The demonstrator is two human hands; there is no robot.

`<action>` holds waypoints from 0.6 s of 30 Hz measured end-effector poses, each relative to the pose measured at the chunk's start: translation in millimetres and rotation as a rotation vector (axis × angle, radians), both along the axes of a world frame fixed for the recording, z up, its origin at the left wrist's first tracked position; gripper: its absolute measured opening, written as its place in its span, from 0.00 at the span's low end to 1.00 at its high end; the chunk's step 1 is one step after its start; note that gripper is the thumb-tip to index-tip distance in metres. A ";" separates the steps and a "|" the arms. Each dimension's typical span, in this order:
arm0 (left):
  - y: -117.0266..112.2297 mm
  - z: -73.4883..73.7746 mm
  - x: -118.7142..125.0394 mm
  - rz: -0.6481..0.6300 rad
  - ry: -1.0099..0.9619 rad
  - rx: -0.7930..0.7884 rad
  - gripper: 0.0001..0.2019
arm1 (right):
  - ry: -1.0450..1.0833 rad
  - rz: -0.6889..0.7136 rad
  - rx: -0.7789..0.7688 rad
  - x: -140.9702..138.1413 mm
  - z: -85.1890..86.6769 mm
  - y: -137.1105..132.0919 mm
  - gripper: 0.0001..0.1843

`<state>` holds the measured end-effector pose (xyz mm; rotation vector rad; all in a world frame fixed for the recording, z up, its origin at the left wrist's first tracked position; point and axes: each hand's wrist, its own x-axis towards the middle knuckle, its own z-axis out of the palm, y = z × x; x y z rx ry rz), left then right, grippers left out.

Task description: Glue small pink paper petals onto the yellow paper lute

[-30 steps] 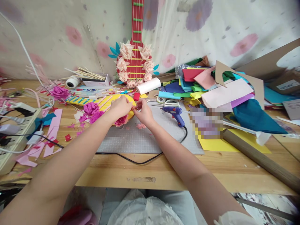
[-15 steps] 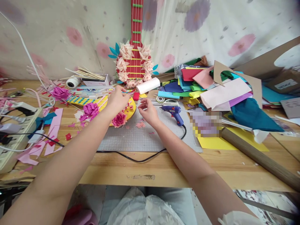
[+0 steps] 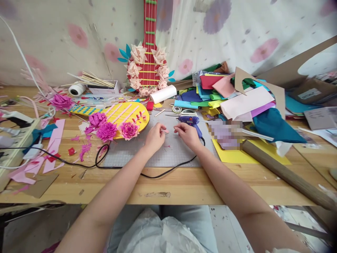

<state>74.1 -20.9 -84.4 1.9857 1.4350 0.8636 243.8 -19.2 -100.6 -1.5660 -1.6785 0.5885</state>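
Above the grey cutting mat (image 3: 131, 154), my left hand (image 3: 156, 137) pinches a small pink paper piece (image 3: 165, 131) between its fingertips. My right hand (image 3: 187, 135) hovers a little to the right, thumb and fingers drawn together; whatever they hold is too small to make out. Just behind the right hand lies a blue hot glue gun (image 3: 189, 120). To the left rests a yellow paper-covered guitar shape (image 3: 129, 114) with pink strips, a pink paper flower (image 3: 129, 130) and magenta paper flowers (image 3: 106, 131) on it.
A red guitar model (image 3: 149, 75) with pale flowers stands against the wall cloth. Coloured paper sheets (image 3: 223, 84) are heaped at the back right, near a long brown tube (image 3: 279, 172). The black cord (image 3: 163, 174) loops across the front. Pink scraps and a power strip (image 3: 15, 151) lie left.
My left hand has left the yellow guitar shape and come down to the mat, now with a pink paper piece. My right hand has shifted right, and the loose pink bits on the mat are fewer.
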 end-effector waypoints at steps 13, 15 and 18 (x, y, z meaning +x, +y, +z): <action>-3.4 -20.2 -11.1 0.050 0.060 0.162 0.13 | -0.446 0.159 0.154 -21.5 -1.1 1.8 0.13; -3.2 -21.0 -12.5 0.057 0.026 0.139 0.13 | -0.509 0.198 0.158 -20.4 -0.1 4.3 0.14; -2.2 -22.2 -14.3 0.065 -0.012 0.121 0.13 | -0.593 0.254 0.157 -18.1 1.6 7.7 0.13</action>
